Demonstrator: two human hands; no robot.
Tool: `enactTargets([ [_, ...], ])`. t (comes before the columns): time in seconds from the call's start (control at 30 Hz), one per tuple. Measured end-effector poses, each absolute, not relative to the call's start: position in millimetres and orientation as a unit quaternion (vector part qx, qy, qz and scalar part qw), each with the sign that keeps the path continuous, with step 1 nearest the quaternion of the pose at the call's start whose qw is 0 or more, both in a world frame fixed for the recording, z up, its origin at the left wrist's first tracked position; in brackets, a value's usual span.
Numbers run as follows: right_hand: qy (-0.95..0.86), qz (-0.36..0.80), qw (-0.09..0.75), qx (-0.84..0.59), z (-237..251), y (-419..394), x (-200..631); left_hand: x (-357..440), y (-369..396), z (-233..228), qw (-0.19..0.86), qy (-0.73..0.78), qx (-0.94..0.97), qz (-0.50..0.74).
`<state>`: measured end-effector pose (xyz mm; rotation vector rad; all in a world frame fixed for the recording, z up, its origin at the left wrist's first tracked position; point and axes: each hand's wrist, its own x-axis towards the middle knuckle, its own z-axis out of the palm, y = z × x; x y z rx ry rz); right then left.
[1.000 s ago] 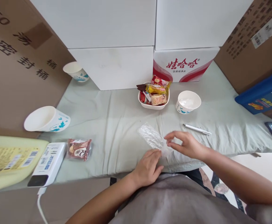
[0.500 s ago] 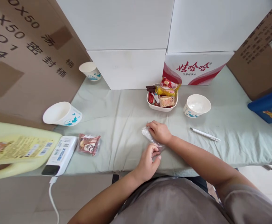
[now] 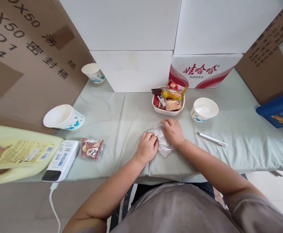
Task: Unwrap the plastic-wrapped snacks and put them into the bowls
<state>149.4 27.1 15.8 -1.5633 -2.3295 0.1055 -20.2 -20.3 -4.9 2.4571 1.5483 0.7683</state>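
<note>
The crumpled clear plastic film [image 3: 165, 149] lies on the cloth-covered desk [image 3: 122, 145], its near corner loose and uncovered between the 2 forearms. The step looks like working this film with both hands; whether flattening or gathering it, I cannot tell. Either way, light, even pressure should serve best, since thin film is likely to slip and the cloth beneath has creases.

The left hand [image 3: 147, 148] rests at the film's left edge, fingers curled close together; whether they pinch it is hidden. It would make a good anchor if held steady. The white pen [image 3: 212, 139] lies to the right, clear of the work.

The right hand [image 3: 174, 132] covers the film's right and far part, fingers bent and slightly spread; their grip cannot be told either. Best to move it in short strokes, stopping short of the snack-filled white bowl [image 3: 168, 113] and the leaf-printed paper cup [image 3: 199, 116] beyond.
</note>
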Motion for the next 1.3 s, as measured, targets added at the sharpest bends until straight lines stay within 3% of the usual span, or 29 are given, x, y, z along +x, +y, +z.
enactTargets([
  [0.1, -0.862, 0.014, 0.183, -0.472, 20.8, 13.4, 165.9, -22.1, -21.2, -6.3, 0.080, 0.509, 0.812, 0.275],
  [0.23, -0.946, 0.062, 0.117, -0.295, 6.8, -35.5, 180.3, -22.3, -21.7, -4.9, 0.086, 0.505, 0.819, 0.259],
  [0.4, -0.936, 0.076, 0.080, -0.333, -4.2, -82.7, 191.8, -19.5, -23.9, -1.6, 0.077, 0.505, 0.829, 0.227],
  [0.6, -0.902, 0.056, 0.159, -0.397, 3.6, -77.1, 201.9, -19.9, -23.8, -2.6, 0.082, 0.458, 0.857, 0.222],
  [0.87, -0.933, 0.051, 0.216, -0.284, 13.6, -63.7, 196.3, -22.9, -22.7, -2.7, 0.126, 0.389, 0.881, 0.239],
  [1.1, -0.937, 0.126, 0.157, -0.285, 22.0, -36.5, 183.4, -23.8, -19.5, -8.2, 0.094, 0.494, 0.820, 0.273],
  [1.3, -0.887, 0.093, 0.107, -0.439, 23.0, 2.6, 165.6, -23.1, -16.8, -14.4, 0.081, 0.517, 0.806, 0.278],
])
